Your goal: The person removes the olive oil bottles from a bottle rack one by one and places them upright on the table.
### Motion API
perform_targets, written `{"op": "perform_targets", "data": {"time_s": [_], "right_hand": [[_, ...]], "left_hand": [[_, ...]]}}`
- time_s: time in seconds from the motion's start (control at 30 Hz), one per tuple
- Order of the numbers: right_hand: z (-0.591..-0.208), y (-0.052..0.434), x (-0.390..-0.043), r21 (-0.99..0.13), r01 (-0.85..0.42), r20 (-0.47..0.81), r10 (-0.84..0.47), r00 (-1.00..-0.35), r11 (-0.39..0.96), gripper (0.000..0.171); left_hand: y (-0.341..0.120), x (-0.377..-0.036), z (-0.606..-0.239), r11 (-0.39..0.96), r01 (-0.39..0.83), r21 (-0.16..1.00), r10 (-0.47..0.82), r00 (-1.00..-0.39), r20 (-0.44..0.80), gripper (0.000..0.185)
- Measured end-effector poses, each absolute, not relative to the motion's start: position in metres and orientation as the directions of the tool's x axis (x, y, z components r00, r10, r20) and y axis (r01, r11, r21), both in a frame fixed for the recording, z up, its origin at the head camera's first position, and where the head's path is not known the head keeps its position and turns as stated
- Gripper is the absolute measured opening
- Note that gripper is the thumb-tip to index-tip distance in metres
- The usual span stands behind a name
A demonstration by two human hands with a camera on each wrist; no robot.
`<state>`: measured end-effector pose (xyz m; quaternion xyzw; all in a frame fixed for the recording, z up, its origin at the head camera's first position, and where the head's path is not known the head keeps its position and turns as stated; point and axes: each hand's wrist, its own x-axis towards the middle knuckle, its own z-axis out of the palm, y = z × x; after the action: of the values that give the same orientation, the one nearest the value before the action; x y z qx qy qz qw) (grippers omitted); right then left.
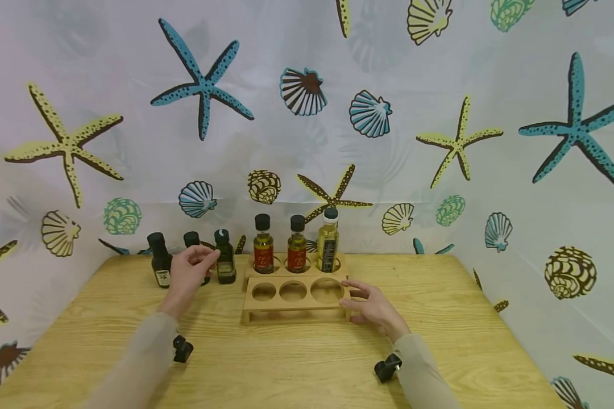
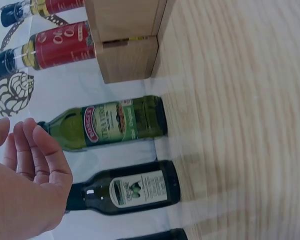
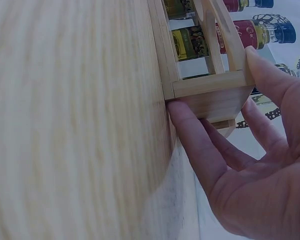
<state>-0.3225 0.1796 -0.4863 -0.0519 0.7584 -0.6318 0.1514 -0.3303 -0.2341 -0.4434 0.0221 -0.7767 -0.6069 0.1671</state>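
On the tabletop (image 1: 276, 363), just left of the left hand, stands a dark bottle (image 1: 161, 267); a second dark bottle (image 1: 192, 240) stands partly hidden behind it. The left hand (image 1: 189, 271) is relaxed, thumb apart from gently bent fingers, empty, near the cap of a green bottle (image 1: 225, 268) just to its right. Between the hands sits a wooden rack (image 1: 297, 305), its back row carrying two red-label bottles (image 1: 263, 253) and a yellow oil bottle (image 1: 330, 250). The right hand (image 1: 373, 307) grips the rack's right end, thumb and fingers around its edge.
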Motion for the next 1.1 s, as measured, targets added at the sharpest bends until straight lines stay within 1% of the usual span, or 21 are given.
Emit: {"op": "perform_targets", "data": {"time_s": [0.23, 0.37, 0.43, 0.53, 0.63, 0.83, 1.1], "right_hand": [[-0.487, 0.181, -0.323, -0.975, 0.113, -0.163, -0.269, -0.949, 0.190, 0.060], [-0.486, 0.181, -0.323, -0.976, 0.112, -0.161, -0.267, -0.950, 0.188, 0.059], [-0.486, 0.181, -0.322, -0.976, 0.110, -0.160, -0.269, -0.950, 0.190, 0.059], [-0.485, 0.181, -0.321, -0.975, 0.108, -0.159, -0.269, -0.950, 0.194, 0.059], [-0.485, 0.181, -0.321, -0.976, 0.104, -0.155, -0.270, -0.950, 0.193, 0.059], [-0.488, 0.181, -0.323, -0.976, 0.114, -0.161, -0.265, -0.951, 0.186, 0.060], [-0.489, 0.180, -0.323, -0.975, 0.112, -0.162, -0.273, -0.948, 0.191, 0.060]], "left_hand": [[-0.214, -0.337, -0.449, 0.317, 0.189, 0.929, -0.184, -0.949, 0.256, 0.035], [-0.205, -0.336, -0.448, 0.326, 0.194, 0.925, -0.168, -0.951, 0.258, 0.033], [-0.201, -0.335, -0.445, 0.352, 0.202, 0.914, -0.159, -0.949, 0.271, 0.033], [-0.194, -0.335, -0.441, 0.420, 0.213, 0.882, -0.135, -0.947, 0.293, 0.036], [-0.187, -0.337, -0.437, 0.453, 0.218, 0.864, -0.116, -0.947, 0.300, 0.041], [-0.176, -0.344, -0.437, 0.419, 0.221, 0.881, -0.110, -0.951, 0.290, 0.041], [-0.170, -0.354, -0.439, 0.385, 0.277, 0.881, -0.111, -0.933, 0.341, 0.045]]}}
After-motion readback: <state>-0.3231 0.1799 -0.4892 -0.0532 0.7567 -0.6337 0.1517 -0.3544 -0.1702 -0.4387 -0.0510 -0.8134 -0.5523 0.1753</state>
